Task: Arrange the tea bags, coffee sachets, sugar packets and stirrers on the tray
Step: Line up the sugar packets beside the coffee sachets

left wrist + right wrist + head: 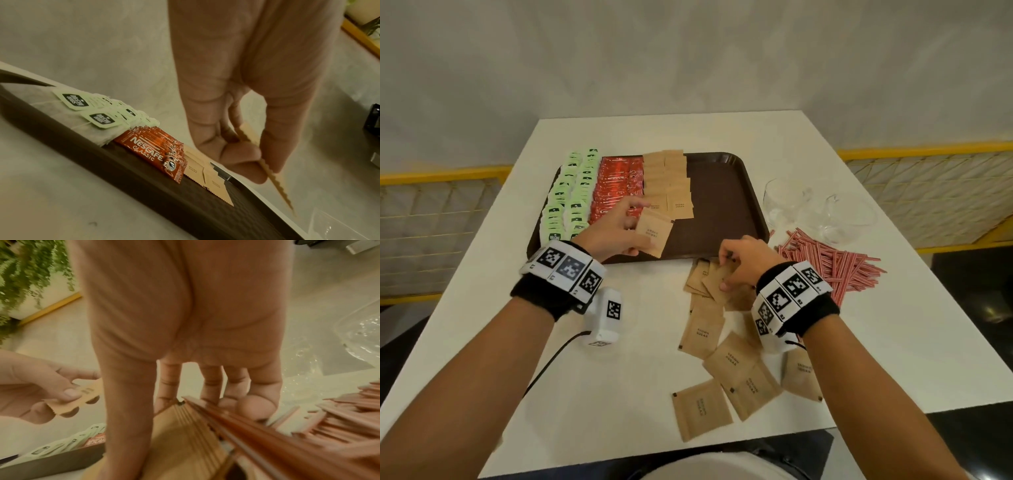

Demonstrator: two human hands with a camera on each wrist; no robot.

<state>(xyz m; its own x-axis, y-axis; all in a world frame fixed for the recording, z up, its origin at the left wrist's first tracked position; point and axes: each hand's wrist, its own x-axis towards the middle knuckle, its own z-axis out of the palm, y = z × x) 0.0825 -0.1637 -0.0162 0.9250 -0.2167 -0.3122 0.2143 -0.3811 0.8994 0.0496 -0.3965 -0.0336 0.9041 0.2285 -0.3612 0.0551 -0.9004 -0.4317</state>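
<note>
A brown tray (pixel 722 205) holds rows of green-tagged tea bags (pixel 571 195), red coffee sachets (pixel 616 185) and brown sugar packets (pixel 669 181). My left hand (pixel 619 233) pinches one brown sugar packet (pixel 654 233) above the tray's near part; the left wrist view shows this packet (pixel 265 170) edge-on between thumb and fingers. My right hand (pixel 739 263) pinches a sugar packet (pixel 717 281) in the loose pile (pixel 722 342) on the table before the tray. Red-striped stirrers (pixel 832 263) lie heaped to the right.
Two clear glass cups (pixel 822 209) stand right of the tray, behind the stirrers. A white tagged device (pixel 604 320) with a black cable lies on the white table (pixel 619 394) under my left wrist. Yellow railings flank the table.
</note>
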